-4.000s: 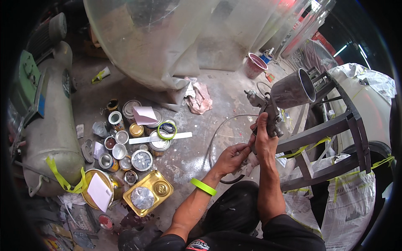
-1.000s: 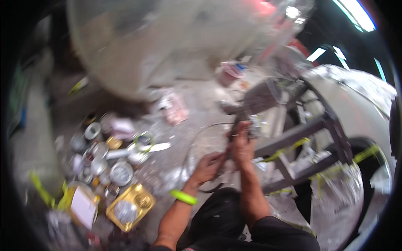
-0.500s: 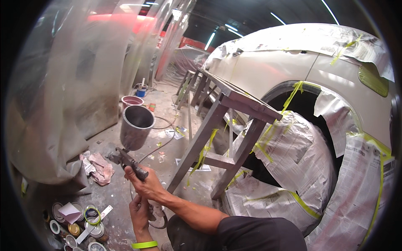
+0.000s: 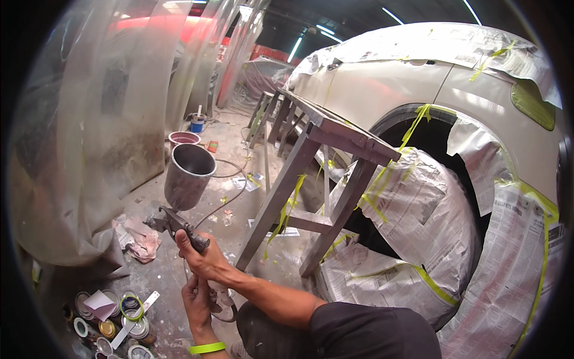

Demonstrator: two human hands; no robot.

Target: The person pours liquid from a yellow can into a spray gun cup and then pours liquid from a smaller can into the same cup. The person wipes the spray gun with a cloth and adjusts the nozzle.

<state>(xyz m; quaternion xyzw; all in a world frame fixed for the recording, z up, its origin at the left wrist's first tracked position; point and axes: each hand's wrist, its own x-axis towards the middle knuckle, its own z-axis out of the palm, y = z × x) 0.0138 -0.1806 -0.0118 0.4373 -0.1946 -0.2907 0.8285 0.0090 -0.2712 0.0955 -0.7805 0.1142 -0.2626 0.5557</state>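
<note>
A spray gun (image 4: 177, 226) with an open-topped grey metal cup (image 4: 190, 173) above its body is in front of me. Wrapped round the gun's upper rear is my right hand (image 4: 206, 258), its arm reaching in from the right. Just below, my left hand (image 4: 196, 297) is closed at the gun's lower end, near the hose fitting; its exact hold is partly hidden. A yellow-green band (image 4: 207, 348) circles the left wrist. A thin hose (image 4: 238, 194) runs over the floor behind the gun. The inside of the cup looks dark.
Right stands a white car (image 4: 397, 81) masked with newspaper and yellow-green tape, its wheel (image 4: 418, 209) covered. A grey trestle (image 4: 287, 185) is between. Plastic sheeting (image 4: 89, 119) hangs left. Paint cans (image 4: 140, 326), a pinkish rag (image 4: 136, 238), a reddish bucket (image 4: 183, 138) and a blue pot (image 4: 197, 124) lie about.
The view has shifted slightly, so the cup and gun appear a little left and higher. Both hands keep their hold on the spray gun.
</note>
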